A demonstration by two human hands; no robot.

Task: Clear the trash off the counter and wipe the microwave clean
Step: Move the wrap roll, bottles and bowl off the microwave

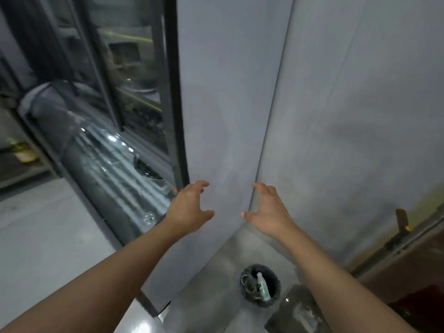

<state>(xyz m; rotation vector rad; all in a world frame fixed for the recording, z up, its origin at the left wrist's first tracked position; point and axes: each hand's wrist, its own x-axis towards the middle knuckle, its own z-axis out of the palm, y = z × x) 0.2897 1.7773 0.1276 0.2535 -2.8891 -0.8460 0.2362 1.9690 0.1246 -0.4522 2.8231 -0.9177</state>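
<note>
Hands reach toward a grey wall corner: left hand and right hand both empty, fingers spread and loosely bent. Below on the floor, a round dark trash bin contains a clear plastic bottle.

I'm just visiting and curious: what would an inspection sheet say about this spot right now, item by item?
Surface: grey floor below; no counter seen.
Job's things: dark trash bin on the floor, holding a plastic bottle; microwave not seen.
Clutter: a dark block beside the bin.
Grippers: left hand and right hand both raised, fingers spread, holding nothing.
Cables: nothing seen.
Surroundings: grey wall corner, window at left with a ribbed silver duct, wooden door frame at right.
</note>
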